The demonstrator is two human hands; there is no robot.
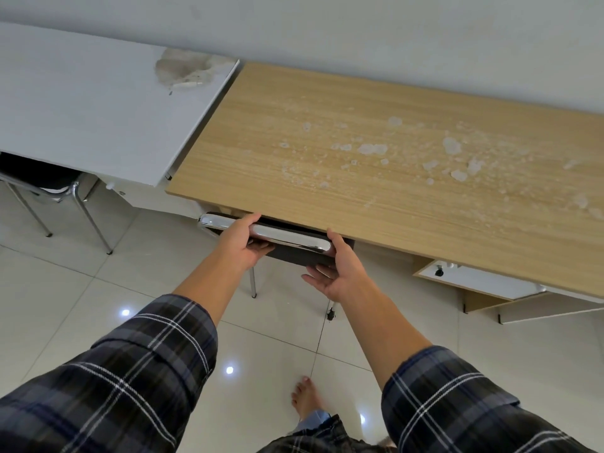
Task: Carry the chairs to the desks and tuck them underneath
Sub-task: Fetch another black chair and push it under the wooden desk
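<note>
A black chair with a chrome top rail (287, 238) stands pushed under the front edge of the wooden desk (376, 165); its seat is hidden by the desktop. My left hand (243, 243) is wrapped around the left part of the rail. On the rail's right end, my right hand (340, 273) rests its thumb, the fingers spread loosely below the black backrest. A second black chair with chrome legs (49, 188) sits tucked under the white desk (91, 103) at the left.
Both desks stand side by side against a white wall (359, 34). White stains mark the wooden top. A low white drawer unit (483, 282) sits under the wooden desk at the right. Glossy floor tiles (81, 295) lie around my bare foot (305, 398).
</note>
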